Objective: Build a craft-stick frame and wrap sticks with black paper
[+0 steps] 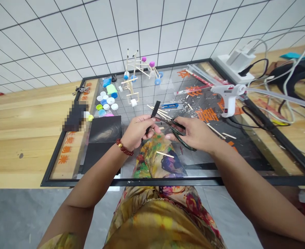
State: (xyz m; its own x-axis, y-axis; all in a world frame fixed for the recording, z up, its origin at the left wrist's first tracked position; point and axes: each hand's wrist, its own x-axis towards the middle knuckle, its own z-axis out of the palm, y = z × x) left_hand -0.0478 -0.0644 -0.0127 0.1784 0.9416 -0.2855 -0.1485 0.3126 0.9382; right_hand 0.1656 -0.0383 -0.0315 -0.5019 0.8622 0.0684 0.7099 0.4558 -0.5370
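My left hand (138, 132) is closed in a pinch on a narrow black strip (155, 110) that sticks up and to the right. My right hand (194, 133) grips dark-handled scissors (177, 129), whose blades reach left to the strip near my left fingers. Both hands hover above a glass-topped, black-framed table (131, 181). A thin wooden stick (165, 154) lies on the glass just below my hands. A black sheet (104, 133) lies to the left of my left hand.
A stick-and-bottle-cap model (140, 71) stands at the back. Loose coloured caps (106, 102), a blue utility knife (169, 105), more sticks and scraps lie mid-table. A white glue gun (229, 97), power strip (232, 64) and cables sit at right. Tiled wall behind.
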